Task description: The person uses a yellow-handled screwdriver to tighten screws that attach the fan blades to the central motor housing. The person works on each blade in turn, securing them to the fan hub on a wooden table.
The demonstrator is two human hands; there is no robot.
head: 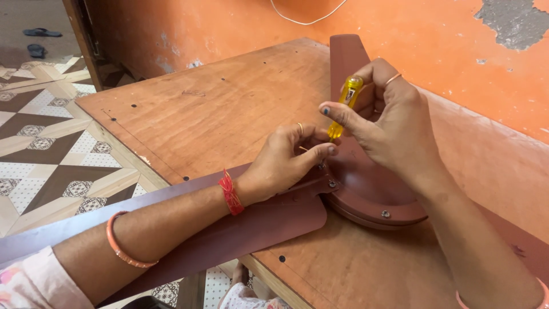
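One yellow screwdriver (346, 103), two fan blades (251, 229) (brown), two bangles (123, 252).

Single head-worn view, steeply down and close over the wooden table (229, 109).

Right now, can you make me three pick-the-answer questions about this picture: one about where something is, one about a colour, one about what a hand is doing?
1. Where does the brown fan hub lie?
A on the wooden table
B on the tiled floor
C on a chair

2. What colour is the screwdriver handle?
A blue
B yellow
C black

3. What is the right hand doing?
A resting flat
B gripping the screwdriver
C hanging empty

Answers: 1 A, the hub sits on the tabletop; 2 B, the handle is see-through yellow; 3 B, its fingers close round the handle.
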